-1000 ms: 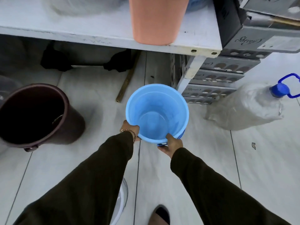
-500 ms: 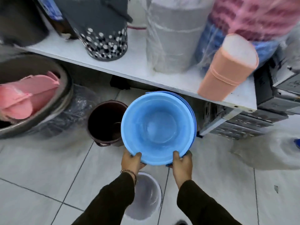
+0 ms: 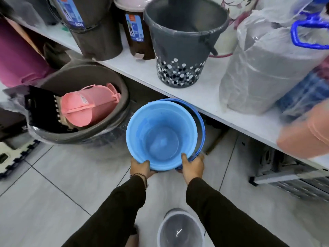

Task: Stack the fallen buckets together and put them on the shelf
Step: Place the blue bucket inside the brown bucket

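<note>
Both hands are gripping the near rim of the stacked blue buckets [image 3: 161,136] and holding them up above the tiled floor [image 3: 62,184], just in front of the white shelf [image 3: 210,97] edge. The left hand [image 3: 141,168] is wrapping its fingers over the lower left of the rim, a beaded bracelet [image 3: 140,176] showing at the wrist; the right hand [image 3: 193,166] is clamping the lower right, thumb lying inside the lip. The buckets are tilting toward the camera, so the inside is showing — a smooth, pale blue wall narrowing to a round flat bottom, with nothing in it. Behind the inner rim on the right, a second, darker blue rim is peeking out as a thin crescent, marking the outer bucket of the stack.

On the shelf above, a grey bucket with white dots [image 3: 181,41] is standing upright, with brown bins [image 3: 96,27] to its left and a plastic-wrapped bundle [image 3: 263,68] to its right. On the floor at the left, a large dark tub [image 3: 81,136] is holding a pink container [image 3: 89,107] lying on its side. A clear bucket [image 3: 179,230] is standing on the floor between the person's dark sleeves — well below the blue stack
</note>
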